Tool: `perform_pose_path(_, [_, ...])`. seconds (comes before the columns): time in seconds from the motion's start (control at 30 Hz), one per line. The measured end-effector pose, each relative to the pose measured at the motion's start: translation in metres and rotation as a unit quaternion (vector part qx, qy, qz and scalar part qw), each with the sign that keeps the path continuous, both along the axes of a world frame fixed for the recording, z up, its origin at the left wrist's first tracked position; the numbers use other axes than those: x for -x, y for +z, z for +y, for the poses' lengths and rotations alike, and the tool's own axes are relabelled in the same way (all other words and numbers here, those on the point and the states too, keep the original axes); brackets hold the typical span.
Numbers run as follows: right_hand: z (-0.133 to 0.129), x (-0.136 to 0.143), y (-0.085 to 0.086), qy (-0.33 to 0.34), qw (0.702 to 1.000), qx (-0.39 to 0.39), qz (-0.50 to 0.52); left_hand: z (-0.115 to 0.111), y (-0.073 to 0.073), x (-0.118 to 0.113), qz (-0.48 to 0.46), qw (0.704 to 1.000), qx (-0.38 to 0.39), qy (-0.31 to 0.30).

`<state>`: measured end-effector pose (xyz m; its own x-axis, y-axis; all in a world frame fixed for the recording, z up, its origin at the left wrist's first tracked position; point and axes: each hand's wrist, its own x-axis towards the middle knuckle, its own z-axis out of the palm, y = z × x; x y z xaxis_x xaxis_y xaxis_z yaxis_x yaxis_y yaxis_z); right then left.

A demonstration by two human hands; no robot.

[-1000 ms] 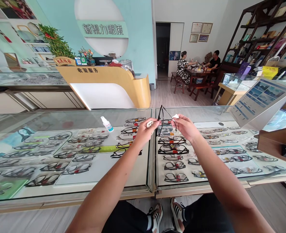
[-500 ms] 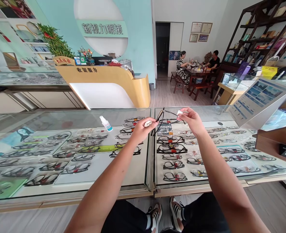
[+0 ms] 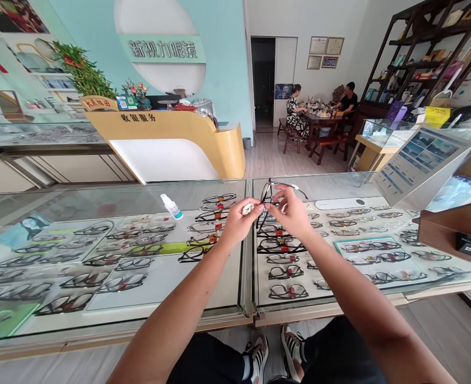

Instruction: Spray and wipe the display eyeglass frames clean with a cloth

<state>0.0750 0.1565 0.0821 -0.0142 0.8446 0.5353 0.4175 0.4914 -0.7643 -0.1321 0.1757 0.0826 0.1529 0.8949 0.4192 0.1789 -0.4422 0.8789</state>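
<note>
A pair of dark-framed glasses (image 3: pixel 266 191) is held above the glass counter, its temples unfolded, one reaching out to the right with a small white tag on it. My left hand (image 3: pixel 240 217) pinches the frame from the left and also has a crumpled whitish cloth (image 3: pixel 248 209) tucked in its fingers. From the right, my right hand (image 3: pixel 289 212) has its thumb and index finger closed on the frame near its middle, close to the left fingertips. A white spray bottle (image 3: pixel 172 207) stands on the counter to the left.
Rows of glasses (image 3: pixel 286 291) lie inside the glass display counter (image 3: pixel 250 288). A tilted info board (image 3: pixel 423 160) and a brown box (image 3: pixel 455 232) stand at the right. Two people sit at a far table (image 3: pixel 319 118).
My right hand has moved left and down from the tagged temple to the middle of the glasses. My left hand stays on the frame. The view has shifted slightly.
</note>
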Motion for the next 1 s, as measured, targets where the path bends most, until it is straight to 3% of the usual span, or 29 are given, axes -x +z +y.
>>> perform_pose_path(0.2, [0.008, -0.004, -0.009, -0.051, 0.998, -0.028, -0.027, -0.002, -0.003, -0.003, 0.003, 1.0, -0.009, -0.001])
perform_pose_path(0.37, [0.013, -0.01, -0.012, -0.073, 0.997, -0.028, -0.02, 0.006, -0.01, 0.0, -0.069, 0.998, 0.015, 0.006])
perform_pose_path(0.73, [0.011, -0.016, -0.007, -0.109, 0.984, -0.016, -0.139, 0.017, 0.008, 0.011, -0.257, 0.96, 0.039, 0.106])
perform_pose_path(0.9, [0.004, -0.01, -0.005, -0.137, 0.972, -0.058, -0.184, 0.013, 0.007, 0.01, -0.204, 0.974, 0.066, 0.074])
perform_pose_path(1.0, [-0.001, -0.003, -0.006, -0.089, 0.976, -0.091, -0.178, 0.006, 0.001, 0.003, -0.156, 0.985, 0.064, 0.034])
